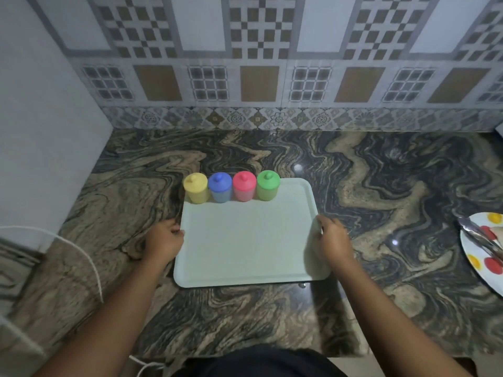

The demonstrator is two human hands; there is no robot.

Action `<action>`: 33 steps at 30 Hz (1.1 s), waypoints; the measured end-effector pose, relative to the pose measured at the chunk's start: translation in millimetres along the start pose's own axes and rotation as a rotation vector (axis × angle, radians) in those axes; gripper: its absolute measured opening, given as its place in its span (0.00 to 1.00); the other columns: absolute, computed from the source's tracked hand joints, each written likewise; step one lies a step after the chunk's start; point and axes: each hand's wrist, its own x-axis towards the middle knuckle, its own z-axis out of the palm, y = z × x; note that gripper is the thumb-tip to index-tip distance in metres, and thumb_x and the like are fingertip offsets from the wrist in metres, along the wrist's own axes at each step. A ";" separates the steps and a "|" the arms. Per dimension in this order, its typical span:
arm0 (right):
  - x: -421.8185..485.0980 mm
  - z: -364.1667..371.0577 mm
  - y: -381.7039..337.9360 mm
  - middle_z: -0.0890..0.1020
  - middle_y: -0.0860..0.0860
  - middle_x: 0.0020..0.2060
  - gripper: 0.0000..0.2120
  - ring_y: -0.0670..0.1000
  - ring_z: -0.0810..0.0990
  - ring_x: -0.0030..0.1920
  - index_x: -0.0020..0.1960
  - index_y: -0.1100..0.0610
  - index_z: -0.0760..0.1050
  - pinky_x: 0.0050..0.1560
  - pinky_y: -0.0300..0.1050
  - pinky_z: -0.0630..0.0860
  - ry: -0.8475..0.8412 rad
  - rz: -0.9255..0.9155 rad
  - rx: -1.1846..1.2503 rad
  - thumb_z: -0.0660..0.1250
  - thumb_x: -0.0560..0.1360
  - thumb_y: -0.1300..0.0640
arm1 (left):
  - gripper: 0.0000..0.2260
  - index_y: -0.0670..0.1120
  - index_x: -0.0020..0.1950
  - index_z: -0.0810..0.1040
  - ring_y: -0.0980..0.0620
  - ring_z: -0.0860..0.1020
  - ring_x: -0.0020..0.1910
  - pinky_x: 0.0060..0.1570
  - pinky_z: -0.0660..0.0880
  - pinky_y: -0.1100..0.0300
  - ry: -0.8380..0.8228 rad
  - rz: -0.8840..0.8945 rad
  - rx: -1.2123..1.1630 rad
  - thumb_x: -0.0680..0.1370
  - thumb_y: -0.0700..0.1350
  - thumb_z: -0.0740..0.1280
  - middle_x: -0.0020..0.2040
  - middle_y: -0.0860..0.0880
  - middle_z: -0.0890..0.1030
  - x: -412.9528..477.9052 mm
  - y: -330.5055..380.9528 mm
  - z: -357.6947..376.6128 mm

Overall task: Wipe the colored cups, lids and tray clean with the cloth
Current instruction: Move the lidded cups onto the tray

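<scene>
Pale green rectangular plastic tray (245, 240) flat on the swirled marble counter (381, 186), gripped at 9 o'clock by the left hand (163, 240) and at 3 o'clock by the right hand (333, 240), fingers curled onto the rim, undersides hidden. At 12 o'clock along the far edge, four lidded cups in a touching row: yellow (196, 188), blue (220, 187), pink (244, 186), green (268, 185). Spotted plate (479, 265) with metal tongs (479, 236) at 3 o'clock, cut off by the frame.
</scene>
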 end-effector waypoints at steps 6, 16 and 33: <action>1.4 -3.6 -2.6 0.78 0.62 0.59 0.17 0.65 0.78 0.61 0.63 0.57 0.78 0.57 0.55 0.75 -0.008 -0.004 -0.054 0.65 0.75 0.64 | 0.13 0.39 0.62 0.80 0.42 0.82 0.50 0.51 0.81 0.43 -0.066 -0.087 -0.085 0.77 0.36 0.69 0.55 0.42 0.83 12.5 3.5 -2.3; 42.1 -30.3 -15.6 0.81 0.60 0.51 0.09 0.64 0.80 0.51 0.52 0.58 0.78 0.45 0.52 0.75 0.089 -0.033 -0.056 0.65 0.74 0.65 | 0.10 0.43 0.56 0.81 0.48 0.82 0.48 0.51 0.81 0.43 -0.046 -0.013 -0.184 0.76 0.35 0.70 0.48 0.47 0.83 51.9 55.4 -11.9; 195.1 -40.5 -93.0 0.81 0.62 0.63 0.18 0.64 0.79 0.63 0.67 0.57 0.79 0.63 0.54 0.77 0.082 -0.016 -0.040 0.66 0.77 0.63 | 0.07 0.41 0.55 0.79 0.39 0.82 0.50 0.48 0.81 0.40 -0.061 -0.054 -0.099 0.77 0.36 0.68 0.52 0.40 0.82 194.6 138.6 -8.4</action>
